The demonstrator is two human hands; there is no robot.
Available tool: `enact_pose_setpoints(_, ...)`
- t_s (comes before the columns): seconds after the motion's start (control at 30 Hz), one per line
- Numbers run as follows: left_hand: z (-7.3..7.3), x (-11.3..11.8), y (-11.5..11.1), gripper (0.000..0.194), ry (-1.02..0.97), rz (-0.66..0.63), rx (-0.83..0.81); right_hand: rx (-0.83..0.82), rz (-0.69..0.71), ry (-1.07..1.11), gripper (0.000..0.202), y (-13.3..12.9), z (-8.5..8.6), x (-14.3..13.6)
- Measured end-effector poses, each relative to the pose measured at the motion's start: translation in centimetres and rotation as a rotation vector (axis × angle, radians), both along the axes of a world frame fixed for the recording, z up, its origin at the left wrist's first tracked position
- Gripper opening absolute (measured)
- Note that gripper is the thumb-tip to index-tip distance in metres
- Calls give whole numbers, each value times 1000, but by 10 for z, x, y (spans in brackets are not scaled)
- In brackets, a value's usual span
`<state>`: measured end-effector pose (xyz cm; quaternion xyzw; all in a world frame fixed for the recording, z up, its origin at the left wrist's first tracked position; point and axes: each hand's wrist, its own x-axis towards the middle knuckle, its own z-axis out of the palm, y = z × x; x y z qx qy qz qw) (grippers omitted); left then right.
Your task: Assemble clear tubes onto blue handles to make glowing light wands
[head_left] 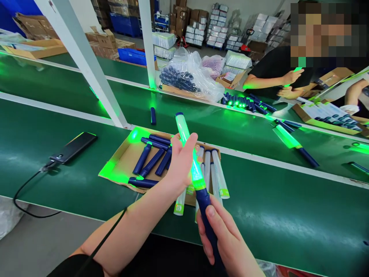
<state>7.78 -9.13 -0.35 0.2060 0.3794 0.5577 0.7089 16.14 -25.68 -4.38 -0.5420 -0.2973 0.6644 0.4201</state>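
A light stick (197,173) with a dark blue handle and a clear tube glowing green lies slantwise between my two hands. Around its tube my left hand (183,159) is closed, fingers partly hidden behind it. My right hand (223,227) grips the blue handle lower down, toward my body. Beneath them sits a shallow cardboard tray (115,163) on the green work surface. Several loose blue handles (152,162) lie in its left and middle part. Several clear tubes with blue caps and green-white ends (219,173) rest at its right, sticking out over the front edge.
A black phone-like device (75,148) with a cable lies left. A white post (86,65) rises behind it. Beyond the rail, the belt carries a blue handle (153,116) and a lit stick (300,148). A co-worker (271,73) across holds a glowing stick near a bag of blue parts (178,79).
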Motion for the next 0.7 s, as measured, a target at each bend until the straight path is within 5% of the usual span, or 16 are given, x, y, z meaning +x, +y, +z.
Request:
enact_pose_setpoints(0.2,-8,12,1,37,72,48,-7,-36,-44,-74,50,5,1,1)
enact_pose_setpoints(0.33,-12,14,4,45,11,32,-4,-14,-14,87,47,9,-3,6)
enact_pose_setpoints(0.5,7,15,10,49,-215,-134,72,32,-46,226,40,13,-2,13)
enact_pose_setpoints(0.6,28,28,-6,42,-289,-347,201,158,-96,-22,42,14,10,37)
enact_pose_setpoints(0.7,32,54,-43,32,-137,-464,438,491,-441,-400,49,9,34,86)
